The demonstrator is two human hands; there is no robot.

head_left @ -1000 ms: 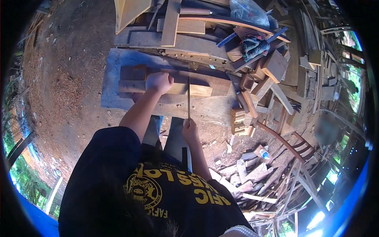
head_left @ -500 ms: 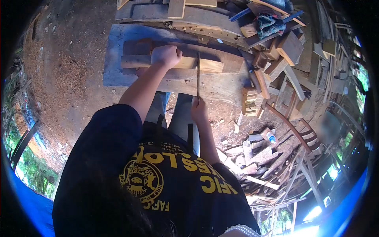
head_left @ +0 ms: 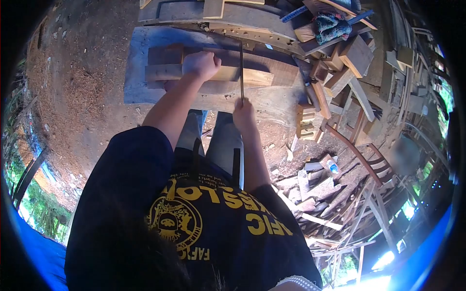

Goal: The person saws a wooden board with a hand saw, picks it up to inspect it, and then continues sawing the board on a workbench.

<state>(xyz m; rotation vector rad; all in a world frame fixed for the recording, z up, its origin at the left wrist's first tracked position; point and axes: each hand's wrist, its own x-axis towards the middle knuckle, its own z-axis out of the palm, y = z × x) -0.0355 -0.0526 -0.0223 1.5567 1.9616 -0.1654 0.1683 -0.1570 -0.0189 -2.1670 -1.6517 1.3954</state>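
A light wooden bar [head_left: 257, 77] lies crosswise on top of a wider plank on the bench. My left hand [head_left: 201, 66] is closed over its middle and presses it down. To the right of that hand, a thin dark handsaw [head_left: 241, 72], seen nearly edge-on, crosses the bar. My right hand [head_left: 244, 114] is wrapped round the saw's near end, just off the front edge of the bench. A small wooden block [head_left: 174, 52] sits behind the bar's left part. How deep the blade is in the wood cannot be made out.
The thick slab bench [head_left: 138, 48] stands before my legs. Beyond it lie long boards [head_left: 179, 13]. At right are piled wood blocks [head_left: 357, 56], a crumpled cloth [head_left: 332, 29] and a curved wooden chair part [head_left: 349, 143]. Offcuts [head_left: 320, 191] litter the ground.
My right hand has pushed the saw forward, away from my body, so its far end now reaches past the plank. My left hand stays on the bar. The view has shifted slightly.
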